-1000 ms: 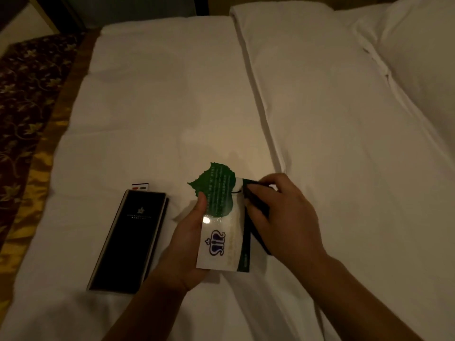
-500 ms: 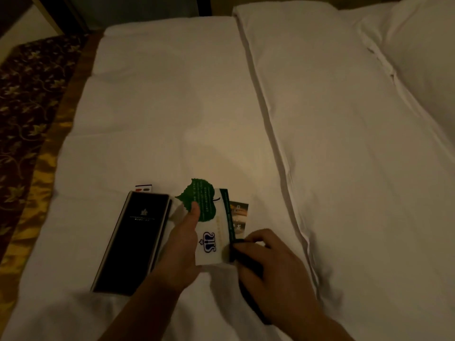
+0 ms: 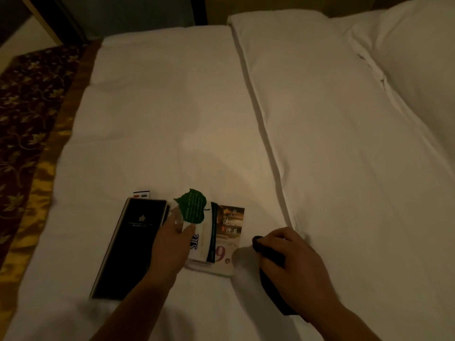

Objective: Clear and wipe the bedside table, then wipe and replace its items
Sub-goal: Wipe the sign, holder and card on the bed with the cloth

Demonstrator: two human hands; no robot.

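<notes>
On the white bed (image 3: 172, 119), my left hand (image 3: 170, 249) grips a stack of cards: a green leaf-shaped card (image 3: 193, 209) on top of a white card with a crest, lying over a brown printed leaflet (image 3: 230, 232). The stack rests low on the sheet. My right hand (image 3: 295, 269) is to the right of the leaflet, closed on a dark cloth (image 3: 270, 279) that trails back under my wrist. A long black folder (image 3: 130, 247) lies just left of my left hand, with a small white remote end (image 3: 141, 194) poking out above it.
A folded white duvet edge (image 3: 270, 156) runs up the bed to the right, with pillows (image 3: 418, 57) at the far right. A dark patterned bed runner with gold trim (image 3: 29, 119) covers the left side.
My left hand lowered the cards down to the sheet beside the black folder. My right hand with the cloth slid off the cards and moved to the right; the brown leaflet is now exposed.
</notes>
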